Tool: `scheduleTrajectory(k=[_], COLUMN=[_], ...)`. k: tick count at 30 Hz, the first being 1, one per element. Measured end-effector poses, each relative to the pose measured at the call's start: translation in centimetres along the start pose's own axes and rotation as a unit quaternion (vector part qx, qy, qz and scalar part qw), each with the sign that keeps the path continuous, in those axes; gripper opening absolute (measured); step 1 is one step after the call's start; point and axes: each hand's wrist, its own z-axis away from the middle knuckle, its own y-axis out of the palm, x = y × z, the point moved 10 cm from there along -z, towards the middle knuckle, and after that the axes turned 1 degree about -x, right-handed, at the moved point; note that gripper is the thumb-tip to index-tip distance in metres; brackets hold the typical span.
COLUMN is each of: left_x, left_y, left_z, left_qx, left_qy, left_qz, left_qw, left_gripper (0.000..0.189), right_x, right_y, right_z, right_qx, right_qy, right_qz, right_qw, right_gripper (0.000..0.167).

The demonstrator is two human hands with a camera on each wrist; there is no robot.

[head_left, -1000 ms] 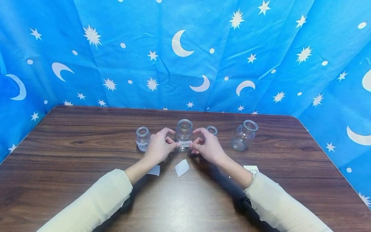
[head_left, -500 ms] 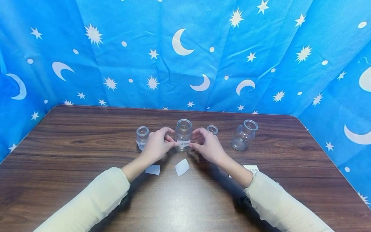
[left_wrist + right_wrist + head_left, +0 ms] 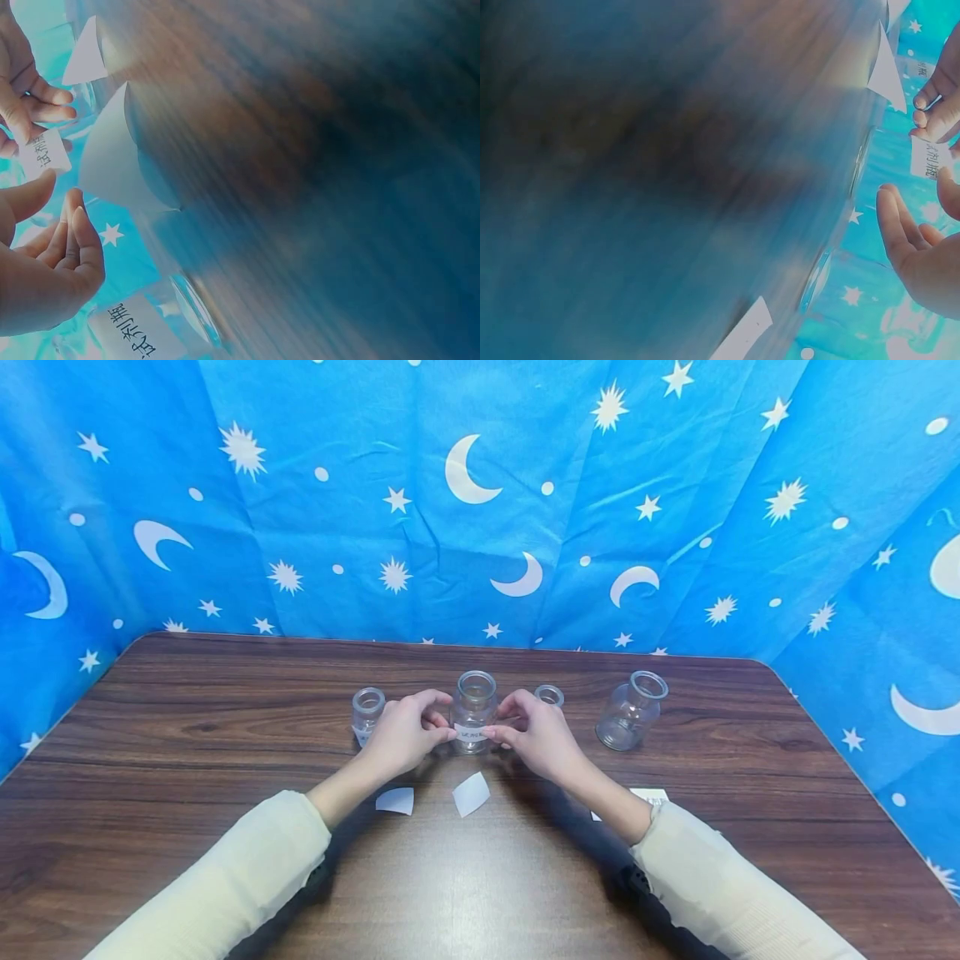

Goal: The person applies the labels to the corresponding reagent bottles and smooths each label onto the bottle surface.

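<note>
A clear glass jar point(image 3: 475, 703) stands upright between both hands, with a white printed label point(image 3: 470, 733) across its lower front. My left hand point(image 3: 408, 731) holds the label's left end, thumb tip on the paper and index finger near the glass. At the other end my right hand point(image 3: 543, 735) holds it likewise, its thumb lying over the label's edge. In the left wrist view the label point(image 3: 46, 155) spans between the two thumbs. The right wrist view shows the label point(image 3: 928, 157) too; what the fingers behind it touch is partly hidden.
A small labelled jar point(image 3: 367, 714) stands left, partly behind my left hand. Another small jar point(image 3: 550, 695) is mostly hidden behind my right hand. A larger jar point(image 3: 626, 718) stands farther right. Two blank paper pieces point(image 3: 471, 794) lie in front; a printed label point(image 3: 651, 796) lies beside my right forearm.
The label has shifted slightly left across the jar's front and now looks more curved. Both thumbs have moved a little left with it. The jars around it have stayed put.
</note>
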Motion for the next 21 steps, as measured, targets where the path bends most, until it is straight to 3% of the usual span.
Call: scheduleTrajectory(k=[9,21], left_x=[0.06,0.02], left_y=[0.03,-0.07], left_z=[-0.01,-0.27], left_qx=[0.010,0.026], left_qy=[-0.005,0.015], left_qz=[-0.002,0.003], left_qw=[0.9999,0.9995], left_gripper=[0.043,0.040], right_x=[0.38,0.23], right_y=[0.00,0.21], right_z=[-0.40,-0.77], right_qx=[0.005,0.020], right_qy=[-0.019,-0.026], right_qz=[-0.002,-0.011], right_qw=[0.9998,0.9994], right_gripper=[0.030,0.032])
